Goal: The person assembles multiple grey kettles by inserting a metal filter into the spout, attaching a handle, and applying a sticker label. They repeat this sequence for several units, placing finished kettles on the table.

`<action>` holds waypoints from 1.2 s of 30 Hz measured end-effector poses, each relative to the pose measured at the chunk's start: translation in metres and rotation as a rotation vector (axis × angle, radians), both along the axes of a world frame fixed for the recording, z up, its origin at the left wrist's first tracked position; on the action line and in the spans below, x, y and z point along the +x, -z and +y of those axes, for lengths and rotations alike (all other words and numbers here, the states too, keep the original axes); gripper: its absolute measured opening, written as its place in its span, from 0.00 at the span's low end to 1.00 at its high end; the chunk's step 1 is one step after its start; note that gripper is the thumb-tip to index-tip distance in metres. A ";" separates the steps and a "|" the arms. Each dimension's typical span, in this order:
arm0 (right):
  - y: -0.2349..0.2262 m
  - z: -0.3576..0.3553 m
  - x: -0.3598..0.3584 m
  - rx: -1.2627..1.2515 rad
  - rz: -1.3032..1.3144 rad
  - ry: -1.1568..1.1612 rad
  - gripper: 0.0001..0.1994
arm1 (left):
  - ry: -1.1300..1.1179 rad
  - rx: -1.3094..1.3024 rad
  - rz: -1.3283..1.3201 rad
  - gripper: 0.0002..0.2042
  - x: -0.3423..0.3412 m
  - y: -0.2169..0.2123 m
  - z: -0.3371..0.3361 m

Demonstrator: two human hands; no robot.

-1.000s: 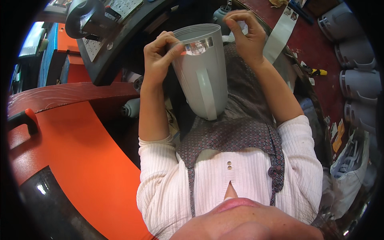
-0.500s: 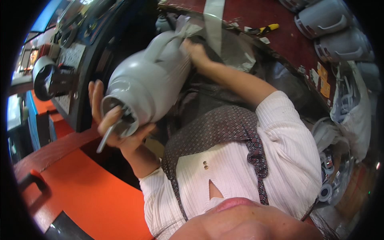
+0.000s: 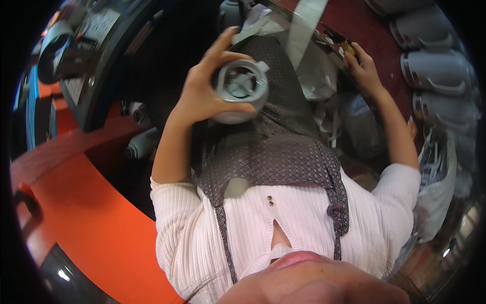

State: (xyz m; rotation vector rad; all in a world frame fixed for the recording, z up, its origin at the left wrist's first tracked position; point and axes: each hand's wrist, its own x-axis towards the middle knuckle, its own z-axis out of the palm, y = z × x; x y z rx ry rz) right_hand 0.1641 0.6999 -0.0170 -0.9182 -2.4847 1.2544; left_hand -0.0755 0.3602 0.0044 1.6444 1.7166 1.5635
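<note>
My left hand [image 3: 200,93] is closed around the neck of a pale grey jug [image 3: 237,114]. The jug stands roughly upright over my lap, its round mouth facing up and a crossed shape showing inside. Part of its body is hidden beneath the rim. To the right, my right hand [image 3: 362,68] has its fingers on a yellow and black hand tool [image 3: 346,47] at the edge of the dark red surface. The tool's dark front end looks forked, though blur hides its exact kind.
Several grey jugs [image 3: 436,72] lie along the right side. Below them sits a white plastic bag [image 3: 436,192] with pale pieces inside. An orange panel [image 3: 96,218] fills the lower left. A dark machine [image 3: 104,96] stands at upper left, and a pale strip [image 3: 307,30] hangs at the top.
The jug has gone from lying tilted across both hands to upright in my left hand alone. My right hand has left it and moved right to the yellow and black tool.
</note>
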 end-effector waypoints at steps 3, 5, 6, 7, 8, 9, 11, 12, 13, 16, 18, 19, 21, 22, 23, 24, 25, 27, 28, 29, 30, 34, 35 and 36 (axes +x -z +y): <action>-0.059 -0.081 -0.027 0.080 0.182 -0.570 0.19 | 0.162 0.027 -0.080 0.68 -0.001 -0.007 0.007; -0.091 -0.112 -0.048 0.505 0.165 -0.875 0.16 | 0.284 -0.027 -0.078 0.69 -0.001 -0.017 0.007; -0.104 -0.121 -0.056 0.761 0.121 -0.925 0.14 | 0.329 -0.061 -0.088 0.69 -0.001 -0.021 0.007; -0.114 -0.127 -0.062 1.022 0.112 -0.937 0.13 | 0.337 -0.064 -0.046 0.69 -0.001 -0.024 0.007; -0.121 -0.131 -0.067 1.179 0.137 -0.975 0.13 | 0.351 -0.075 -0.049 0.69 0.001 -0.026 0.008; -0.127 -0.132 -0.070 1.336 0.200 -0.984 0.13 | 0.365 -0.085 -0.056 0.69 0.001 -0.026 0.009; -0.131 -0.136 -0.071 1.550 0.274 -0.985 0.13 | 0.369 -0.082 -0.053 0.69 0.005 -0.023 0.012; -0.130 -0.139 -0.071 1.554 0.200 -1.008 0.11 | 0.360 -0.071 -0.042 0.69 0.007 -0.020 0.014; -0.129 -0.143 -0.068 1.530 0.109 -1.013 0.09 | 0.334 -0.038 -0.046 0.69 0.011 -0.017 0.015; -0.119 -0.155 -0.062 1.452 -0.091 -1.009 0.04 | 0.264 -0.153 0.041 0.67 0.025 -0.006 0.019; -0.108 -0.161 -0.062 1.393 -0.145 -0.999 0.04 | 0.241 -0.094 0.078 0.65 0.033 -0.001 0.022; -0.102 -0.163 -0.064 1.352 -0.234 -1.011 0.05 | 0.239 -0.087 0.116 0.65 0.036 0.001 0.023; -0.094 -0.163 -0.066 1.252 -0.157 -1.022 0.06 | 0.215 -0.116 0.148 0.64 0.042 0.003 0.023; -0.090 -0.162 -0.065 1.197 -0.151 -1.049 0.07 | 0.175 -0.133 0.156 0.63 0.048 0.004 0.023; -0.090 -0.161 -0.062 1.204 -0.144 -1.034 0.09 | 0.138 -0.145 0.188 0.63 0.049 0.003 0.022; -0.090 -0.159 -0.057 1.190 -0.137 -0.966 0.09 | 0.086 -0.141 0.210 0.62 0.053 0.003 0.022; -0.092 -0.158 -0.049 1.154 -0.126 -0.925 0.09 | 0.042 -0.111 0.209 0.58 0.058 0.003 0.020; -0.099 -0.154 -0.027 1.084 -0.248 -0.804 0.11 | 0.036 -0.094 0.240 0.56 0.071 0.002 0.019; -0.102 -0.153 -0.016 1.020 -0.216 -0.841 0.10 | 0.021 -0.077 0.259 0.55 0.077 0.002 0.018; -0.104 -0.152 -0.006 0.962 -0.263 -0.837 0.09 | -0.019 -0.054 0.333 0.52 0.085 0.002 0.019; -0.106 -0.151 0.003 0.866 -0.305 -0.875 0.09 | -0.014 -0.070 0.318 0.53 0.090 0.002 0.019; -0.114 -0.143 0.022 1.069 -0.295 -0.922 0.10 | -0.094 0.009 0.258 0.53 0.106 0.001 0.012; -0.115 -0.141 0.025 1.089 -0.272 -0.958 0.12 | -0.039 -0.056 0.278 0.51 0.110 0.000 0.010; -0.117 -0.137 0.028 1.087 -0.197 -1.010 0.14 | -0.047 -0.095 0.306 0.50 0.114 0.000 0.009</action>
